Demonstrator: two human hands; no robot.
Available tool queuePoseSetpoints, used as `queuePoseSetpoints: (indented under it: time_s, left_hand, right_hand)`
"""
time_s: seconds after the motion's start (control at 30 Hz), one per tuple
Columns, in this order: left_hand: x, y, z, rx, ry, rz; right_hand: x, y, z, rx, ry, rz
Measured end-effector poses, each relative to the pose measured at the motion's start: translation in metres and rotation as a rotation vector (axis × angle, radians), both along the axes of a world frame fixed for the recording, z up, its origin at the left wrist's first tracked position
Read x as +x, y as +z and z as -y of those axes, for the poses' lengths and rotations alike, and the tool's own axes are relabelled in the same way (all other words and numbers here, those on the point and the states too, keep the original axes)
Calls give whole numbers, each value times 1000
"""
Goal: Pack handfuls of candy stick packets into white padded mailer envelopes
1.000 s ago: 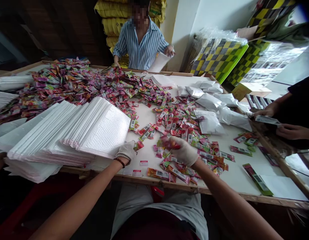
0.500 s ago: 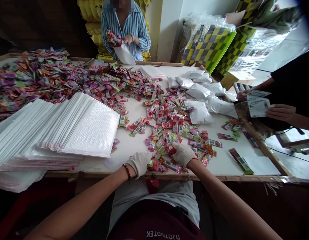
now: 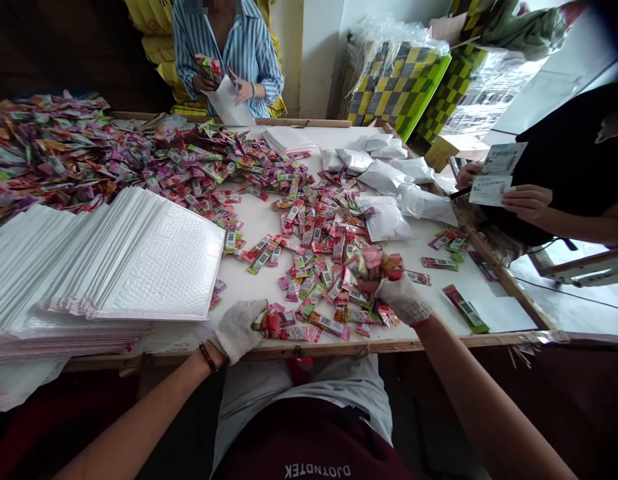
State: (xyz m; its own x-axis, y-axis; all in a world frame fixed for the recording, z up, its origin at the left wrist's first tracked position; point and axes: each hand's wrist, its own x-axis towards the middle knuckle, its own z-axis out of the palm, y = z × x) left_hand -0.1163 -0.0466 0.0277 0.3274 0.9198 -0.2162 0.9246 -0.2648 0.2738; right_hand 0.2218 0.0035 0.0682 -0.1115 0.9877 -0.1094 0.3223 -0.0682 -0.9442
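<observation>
Both my hands wear white knit gloves. My right hand is raised a little above the white table and is closed round a bunch of small colourful sachets. My left hand rests at the table's near edge, its fingers curled on a few red and green sachets. Loose sachets lie scattered across the table between and beyond my hands. A fanned stack of white bubble mailers lies just left of my left hand.
A large heap of sachets covers the far left. Filled white pouches lie at the back right. A person in a striped shirt stands across the table holding sachets and a mailer. At the right, another person's hands hold paper labels.
My right hand has lifted off the table with a bunch of sachets and moved right. My left hand slid slightly left along the near edge. The view tilted.
</observation>
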Motion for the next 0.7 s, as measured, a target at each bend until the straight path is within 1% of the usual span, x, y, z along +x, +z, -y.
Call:
queuePoseSetpoints:
  time_s: [0.07,0.1,0.17,0.23,0.27,0.3,0.33,0.4,0.47,0.53,0.6,0.67,0.7]
  left_hand:
    - [8,2,-1,11,-26,29]
    - [13,2,-3,2,-50,23]
    - [24,1,-9,-52,-61,-40]
    - [31,-2,-14,-135,0,-123]
    - [32,-4,-16,-168,38,-152]
    - [31,-5,-17,-189,67,-167]
    - [28,-6,-18,-190,76,-172]
    - [21,-5,-16,-138,32,-149]
    - [16,-4,-13,-32,-44,-65]
    - [14,-3,-8,51,-155,54]
    - [19,-5,-6,31,-276,111]
    - [26,-8,-5,-44,-353,64]
    - [30,-10,-6,-79,-361,20]
  right_hand:
    - [-19,-7,13,-56,171,68]
    - [-29,-12,20,-77,256,179]
    - [-49,-22,32,-78,370,543]
    - [-64,-28,39,-44,424,898]
    - [-68,-30,40,-39,450,1004]
    - [-71,-31,40,-39,480,1055]
    - [-72,-31,40,-34,508,1067]
    - [-71,-32,38,2,552,1059]
    - [-68,-35,39,65,575,1048]
    - [-65,-41,41,113,575,1012]
    - [-63,-45,44,139,558,952]
    - [-59,-42,46,131,524,837]
    - [-56,-37,45,102,499,740]
